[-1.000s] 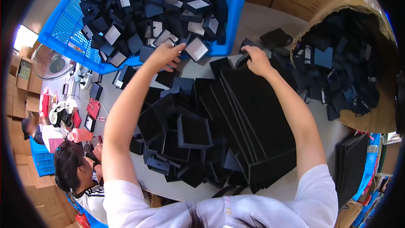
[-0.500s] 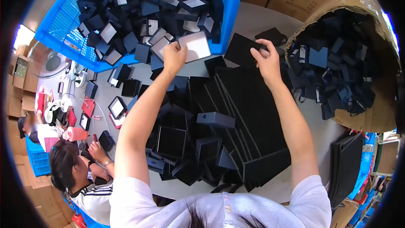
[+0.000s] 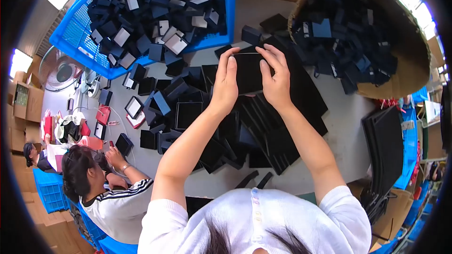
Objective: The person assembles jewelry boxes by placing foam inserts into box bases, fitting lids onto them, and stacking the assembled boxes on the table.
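Observation:
My left hand [image 3: 226, 87] and my right hand [image 3: 277, 82] press on opposite sides of a black box [image 3: 248, 73]. A thin pale line runs along its far edge, and its inside is hidden from me. Beneath and to the right of it lies a stack of large flat black panels [image 3: 306, 103]. Left of my hands, a heap of small dark boxes [image 3: 179, 89] spreads over the grey table [image 3: 346, 122]. One open black box [image 3: 188, 115] among them faces up.
A blue crate [image 3: 230, 14] full of dark boxes stands at the far left. On the right, a cardboard carton [image 3: 407, 75] lies tipped with more inside. Black panels [image 3: 383, 146] lean at the right edge. A co-worker [image 3: 113, 197] sits at left, hand [image 3: 115, 157] on the table.
My hands have come together from apart. The white-lined piece in my left hand and the black piece by my right are no longer separate; both hands now hold one box. The view has shifted.

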{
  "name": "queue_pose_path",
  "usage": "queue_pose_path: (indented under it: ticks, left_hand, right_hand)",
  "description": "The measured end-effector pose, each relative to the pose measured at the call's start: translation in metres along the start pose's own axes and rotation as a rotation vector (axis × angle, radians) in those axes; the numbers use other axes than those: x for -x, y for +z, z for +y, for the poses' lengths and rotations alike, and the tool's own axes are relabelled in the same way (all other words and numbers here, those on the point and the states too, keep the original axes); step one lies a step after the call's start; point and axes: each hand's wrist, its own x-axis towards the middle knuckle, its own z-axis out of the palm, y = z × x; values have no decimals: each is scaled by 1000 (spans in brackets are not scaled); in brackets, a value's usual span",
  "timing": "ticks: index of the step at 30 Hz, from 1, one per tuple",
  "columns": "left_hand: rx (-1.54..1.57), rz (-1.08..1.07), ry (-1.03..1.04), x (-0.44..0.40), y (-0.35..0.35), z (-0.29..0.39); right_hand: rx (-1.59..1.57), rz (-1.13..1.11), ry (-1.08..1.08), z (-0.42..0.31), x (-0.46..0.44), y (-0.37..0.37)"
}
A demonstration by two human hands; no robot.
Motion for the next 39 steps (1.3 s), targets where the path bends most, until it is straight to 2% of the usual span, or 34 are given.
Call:
queue_pose_path:
  ticks: [2,4,6,7,8,10,11,12,15,16,18,19,20,22,23,24,26,28,29,30,33,35,36,38,39]
  left_hand:
    - [6,1,-33,5,0,0]
    - [-88,-4,3,9,-7,4]
    - [202,-42,-325,19,-3,22]
    - [59,-72,-326,23,1,22]
    - [65,-70,-340,26,-4,17]
    - [-117,-74,-202,20,-29,8]
    - [-124,-48,-228,22,-39,23]
    - [-74,-60,-358,22,-57,33]
    - [-402,-123,-419,26,-106,43]
    - [-508,-235,-321,25,-123,40]
    - [-879,-367,-188,18,-148,40]
    - [-723,-389,-378,3,-168,39]
    - [-673,-296,-331,-20,-184,31]
    - [-537,78,-497,-72,-217,13]
    - [-536,194,-516,-98,-247,-18]
    - [-531,311,-532,-121,-283,-61]
    - [-987,325,-566,-164,-332,-137]
    - [-1152,594,-512,-192,-311,-170]
    - [-1121,638,-550,-201,-280,-151]
    - [-1171,645,-574,-214,-266,-149]
    - [-1066,639,-654,-235,-271,-179]
    - [-1100,410,-510,-230,-281,-199]
    - [-1101,397,-512,-222,-266,-188]
    - [-859,252,-39,-201,-231,-151]
    - [-861,168,-40,-184,-208,-128]
  right_hand:
    - [-150,-117,-36,2,6,-14]
    - [-360,-180,82,1,16,-31]
    - [-214,-255,8,2,30,-42]
    - [-204,-257,22,0,34,-48]
    - [-151,-266,-24,-4,41,-52]
    - [-50,-281,-96,3,53,-67]
    - [36,-377,-120,15,60,-85]
    - [120,-475,-142,28,70,-105]
    - [376,-895,-61,63,110,-143]
    - [475,-1030,-65,73,123,-149]
    - [561,-1073,-137,99,145,-152]
    - [549,-1066,-141,106,150,-153]
    - [544,-1058,-145,110,152,-152]
    - [482,-1019,-141,101,144,-151]
    - [442,-976,-160,106,144,-152]
    - [414,-934,-32,103,142,-151]
    - [425,-814,70,91,126,-142]
    - [417,-731,75,85,108,-131]
    - [400,-692,67,86,103,-125]
    - [387,-665,66,86,98,-120]
    - [402,-650,66,85,83,-103]
    - [369,-570,-12,86,71,-96]
    - [372,-537,16,83,64,-94]
    - [355,-476,12,86,47,-86]
    - [364,-464,-13,85,40,-79]
